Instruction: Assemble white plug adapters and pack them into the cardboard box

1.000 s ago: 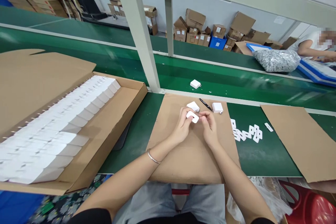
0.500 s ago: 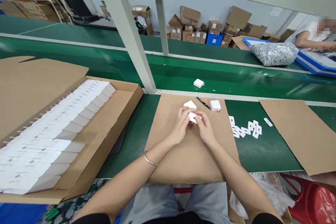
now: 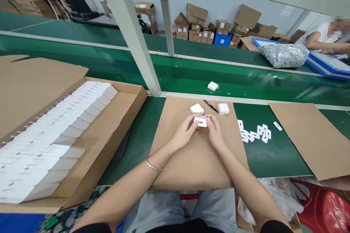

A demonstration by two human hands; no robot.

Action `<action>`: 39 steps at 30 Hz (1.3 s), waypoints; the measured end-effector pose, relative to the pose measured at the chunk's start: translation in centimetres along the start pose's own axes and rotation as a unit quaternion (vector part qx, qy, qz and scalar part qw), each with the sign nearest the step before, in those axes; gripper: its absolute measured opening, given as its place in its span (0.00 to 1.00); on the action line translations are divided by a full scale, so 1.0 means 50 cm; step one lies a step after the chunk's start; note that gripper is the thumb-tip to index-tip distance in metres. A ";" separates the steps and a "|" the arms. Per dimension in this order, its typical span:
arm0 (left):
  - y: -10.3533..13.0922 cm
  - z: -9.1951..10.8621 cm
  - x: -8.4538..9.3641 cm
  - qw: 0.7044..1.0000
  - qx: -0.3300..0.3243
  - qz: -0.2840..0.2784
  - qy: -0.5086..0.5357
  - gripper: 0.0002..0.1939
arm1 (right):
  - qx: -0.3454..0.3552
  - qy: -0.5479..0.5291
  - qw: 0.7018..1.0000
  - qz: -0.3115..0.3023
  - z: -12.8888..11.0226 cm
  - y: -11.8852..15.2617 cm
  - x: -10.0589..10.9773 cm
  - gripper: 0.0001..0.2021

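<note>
Between my two hands, over the cardboard sheet (image 3: pixel 191 160), is a white charger (image 3: pixel 201 121) with a reddish port facing me. My left hand (image 3: pixel 186 128) grips its left side, thumb on the near face. My right hand (image 3: pixel 214 129) has its fingers closed at the right end. Just beyond lies another white charger (image 3: pixel 197 108), partly behind the held one. A black pen-like tool (image 3: pixel 210 106) rests beside a further charger (image 3: pixel 223 109) with its metal prongs showing. Small white cover plates (image 3: pixel 264 133) with slots lie scattered on the green table to the right.
At left, an open cardboard box (image 3: pixel 115 134) holds rows of white chargers. One charger (image 3: pixel 213 86) sits on the green conveyor belt (image 3: pixel 186 74). A metal post (image 3: pixel 136 43) rises behind the table. Another cardboard sheet (image 3: pixel 311 138) lies right. Across the belt, a person works near a filled plastic bag (image 3: pixel 286 55).
My hands have drawn slightly apart, and the held charger shows more of its ported face. The charger on the belt has shifted right.
</note>
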State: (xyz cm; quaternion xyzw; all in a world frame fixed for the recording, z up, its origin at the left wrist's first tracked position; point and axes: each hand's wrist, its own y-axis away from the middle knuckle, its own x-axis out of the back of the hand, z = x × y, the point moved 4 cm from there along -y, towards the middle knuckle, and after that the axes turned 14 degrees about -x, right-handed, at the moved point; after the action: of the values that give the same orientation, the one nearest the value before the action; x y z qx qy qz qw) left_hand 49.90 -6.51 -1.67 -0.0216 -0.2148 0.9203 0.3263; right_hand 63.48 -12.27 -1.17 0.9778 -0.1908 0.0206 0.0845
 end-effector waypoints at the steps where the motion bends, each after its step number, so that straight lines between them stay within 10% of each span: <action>1: 0.000 -0.001 -0.001 1.000 -0.001 0.006 0.002 0.24 | -0.005 0.013 1.000 0.000 0.001 -0.001 0.001 0.21; 39: -0.007 -0.022 0.003 0.998 -0.011 0.059 0.011 0.37 | -0.006 0.065 0.998 0.025 -0.019 0.002 0.009 0.25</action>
State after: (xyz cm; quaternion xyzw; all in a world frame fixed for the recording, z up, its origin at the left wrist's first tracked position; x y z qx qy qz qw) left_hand 50.17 -5.78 -2.50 -0.0482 -0.2191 0.9353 0.2736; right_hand 63.86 -12.38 -0.21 0.9687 -0.2093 0.0853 0.1021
